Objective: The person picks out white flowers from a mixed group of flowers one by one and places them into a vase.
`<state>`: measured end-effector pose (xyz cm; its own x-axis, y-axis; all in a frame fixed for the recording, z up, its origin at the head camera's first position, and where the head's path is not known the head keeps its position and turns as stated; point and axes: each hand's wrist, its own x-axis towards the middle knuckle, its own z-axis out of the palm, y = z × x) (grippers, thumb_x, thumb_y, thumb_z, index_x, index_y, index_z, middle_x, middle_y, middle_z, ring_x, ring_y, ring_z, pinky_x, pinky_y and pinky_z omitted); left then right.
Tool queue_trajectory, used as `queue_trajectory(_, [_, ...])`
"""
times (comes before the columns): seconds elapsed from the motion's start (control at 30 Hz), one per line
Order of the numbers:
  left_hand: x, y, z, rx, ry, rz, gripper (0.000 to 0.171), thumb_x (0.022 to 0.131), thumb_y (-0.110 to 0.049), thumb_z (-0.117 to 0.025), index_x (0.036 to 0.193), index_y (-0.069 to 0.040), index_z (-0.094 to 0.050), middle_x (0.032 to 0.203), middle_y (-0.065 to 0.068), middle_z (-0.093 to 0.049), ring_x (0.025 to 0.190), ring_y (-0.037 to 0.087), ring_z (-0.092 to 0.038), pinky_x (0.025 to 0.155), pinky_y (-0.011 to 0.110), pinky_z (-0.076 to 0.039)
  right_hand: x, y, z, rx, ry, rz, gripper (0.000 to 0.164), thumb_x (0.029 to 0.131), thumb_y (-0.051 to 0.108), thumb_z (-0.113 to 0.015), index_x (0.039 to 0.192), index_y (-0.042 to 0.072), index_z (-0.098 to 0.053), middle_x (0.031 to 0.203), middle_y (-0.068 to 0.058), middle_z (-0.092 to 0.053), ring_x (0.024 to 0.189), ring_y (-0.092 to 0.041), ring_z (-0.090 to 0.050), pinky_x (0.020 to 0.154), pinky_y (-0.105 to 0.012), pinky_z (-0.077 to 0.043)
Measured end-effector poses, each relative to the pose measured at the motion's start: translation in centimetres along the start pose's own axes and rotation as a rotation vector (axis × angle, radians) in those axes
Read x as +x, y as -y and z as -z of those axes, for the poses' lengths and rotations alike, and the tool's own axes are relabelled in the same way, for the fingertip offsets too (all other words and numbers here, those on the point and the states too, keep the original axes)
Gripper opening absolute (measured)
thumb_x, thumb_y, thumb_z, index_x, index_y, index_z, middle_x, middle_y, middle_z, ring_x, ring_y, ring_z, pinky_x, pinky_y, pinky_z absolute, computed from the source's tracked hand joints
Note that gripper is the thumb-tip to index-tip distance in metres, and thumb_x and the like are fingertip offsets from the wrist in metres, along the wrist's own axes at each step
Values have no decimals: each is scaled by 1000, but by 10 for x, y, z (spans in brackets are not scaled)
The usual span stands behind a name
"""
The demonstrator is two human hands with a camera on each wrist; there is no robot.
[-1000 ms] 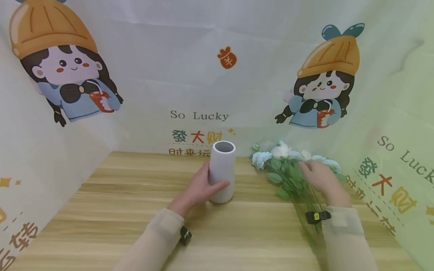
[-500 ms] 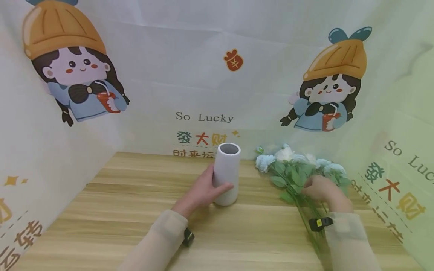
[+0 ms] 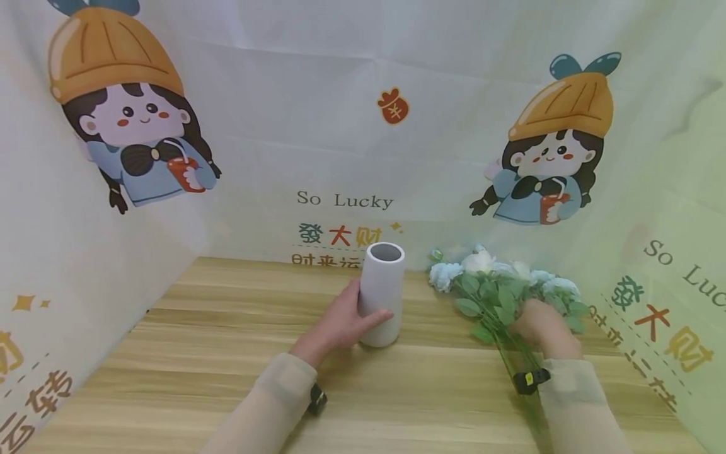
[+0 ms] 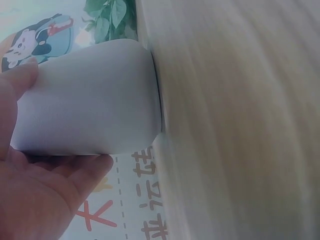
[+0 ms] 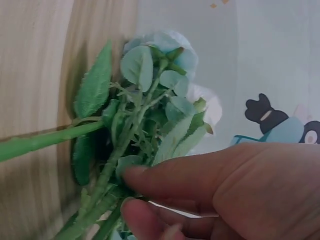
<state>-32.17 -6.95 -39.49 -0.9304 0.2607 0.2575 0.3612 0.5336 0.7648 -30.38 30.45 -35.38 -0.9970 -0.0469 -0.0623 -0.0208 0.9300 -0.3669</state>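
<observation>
A white, slightly tapered vase (image 3: 382, 296) stands upright on the table, its round mouth facing up. My left hand (image 3: 340, 320) grips its lower half from the left, thumb across the front and fingers around the back. In the left wrist view, the vase's base (image 4: 145, 100) meets the wood. To the right lies a bunch of artificial flowers (image 3: 479, 265) with pale blue and white heads, green leaves and long stems. My right hand (image 3: 541, 321) is among the stems (image 5: 107, 175), with thumb and fingertips pinching at a stem below the leaves. The sleeve covers some lower stems.
The wooden table (image 3: 215, 353) meets a printed cloth backdrop (image 3: 266, 126) at its far edge and on both sides. The flower heads lie close against the back cloth.
My right hand has come down from above the leaves into the stems, and its fingers have closed there. The left hand keeps holding the vase. The head view has shifted slightly.
</observation>
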Motion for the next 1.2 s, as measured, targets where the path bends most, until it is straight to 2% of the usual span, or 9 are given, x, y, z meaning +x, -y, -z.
queue_trajectory(0.13, [0, 1, 0, -3, 4, -2, 85, 85, -48, -77, 146, -7, -34, 130, 9, -51, 113, 21, -51, 100, 48, -45, 1, 0, 4, -39, -8, -4, 39, 84, -6, -47, 53, 16, -38, 51, 5, -29, 44, -9, -25, 42, -23, -33])
queue_trajectory(0.27, [0, 1, 0, -5, 3, -3, 84, 85, -48, -77, 145, -8, -34, 130, 9, -51, 113, 21, -52, 100, 48, -45, 1, 1, 8, -17, -39, -14, 35, 83, -4, -45, 54, 15, -39, 49, 3, -36, 42, -10, -32, 41, -25, -36])
queue_trajectory(0.37, [0, 1, 0, -2, 2, -1, 85, 85, -48, -76, 146, -8, -34, 131, 9, -51, 114, 21, -51, 100, 48, -45, 1, 3, 11, -4, -71, -4, 20, 84, -1, -45, 66, 6, -49, 56, -3, -47, 47, -15, -44, 46, -30, -41])
queue_trajectory(0.43, [0, 1, 1, -1, 0, 1, 85, 85, -48, -76, 147, -8, -33, 131, 9, -51, 114, 21, -51, 100, 49, -45, 1, 5, 13, -5, -88, 1, 15, 88, 3, -47, 82, -4, -58, 66, -9, -55, 54, -19, -51, 52, -36, -47])
queue_trajectory(0.53, [-1, 0, 1, 1, -2, -5, 85, 85, -48, -76, 146, -8, -34, 131, 9, -51, 114, 21, -51, 100, 49, -45, -1, 10, 16, -9, -116, 15, 26, 95, 13, -50, 105, -9, -60, 83, -16, -61, 67, -25, -56, 60, -42, -50])
queue_trajectory(0.67, [-2, -1, 2, 2, -2, -12, 85, 85, -50, -76, 146, -7, -34, 131, 10, -51, 114, 22, -51, 100, 49, -45, -3, 18, 18, -20, -190, 52, 29, 97, 16, -50, 107, -9, -60, 97, -26, -62, 82, -37, -59, 67, -52, -52])
queue_trajectory(0.8, [-2, -1, 3, 9, -5, -11, 85, 85, -50, -76, 145, -6, -34, 130, 11, -51, 113, 22, -52, 99, 49, -45, -3, 25, 20, -35, -257, 64, 38, 98, 16, -47, 127, -8, -56, 124, -30, -56, 103, -47, -54, 76, -62, -51])
queue_trajectory(0.97, [-3, -1, 3, 8, -7, -16, 84, 85, -49, -76, 145, -6, -35, 129, 10, -52, 112, 21, -52, 99, 48, -46, -4, 32, 20, -24, -326, 55, 39, 100, 18, -46, 131, -3, -56, 123, -27, -58, 96, -42, -59, 64, -53, -54])
queue_trajectory(1.2, [-2, -1, 2, 4, 1, -14, 82, 85, -49, -76, 142, -6, -37, 128, 11, -53, 111, 22, -53, 98, 48, -47, -10, 47, 24, 16, -488, 104, 34, 100, 19, -49, 124, -2, -59, 110, -26, -65, 88, -40, -62, 66, -54, -52])
